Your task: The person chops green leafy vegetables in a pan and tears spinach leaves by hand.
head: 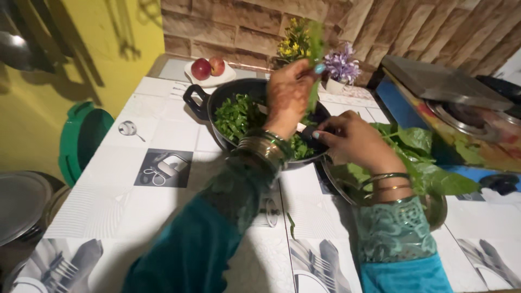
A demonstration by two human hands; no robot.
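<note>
Counter [163, 135]: white patterned cloth; brick wall at frame top, yellow wall upper left. Left hand [287, 95] fingers clamped on leaf [315, 49] above black pot [239, 116]; right hand [353, 138] fingers curled, grip unclear.

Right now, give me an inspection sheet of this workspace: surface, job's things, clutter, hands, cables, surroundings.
Surface: table under a white cloth printed with grey cutlery pictures.
Job's things: black pan with chopped greens inside; leaf stalk held above it; pile of whole green leaves in a metal dish on the right.
Clutter: white plate with two red apples; two small flower pots behind the pan; a leaf scrap on the cloth.
Hands: left hand raised, pinching the leaf stalk; right hand at the pan's rim, what it grips cannot be told.
Cables: nothing seen.
Surroundings: stone-pattern wall, yellow wall, green lidded tub, metal lids lower left, stove on the right.
</note>
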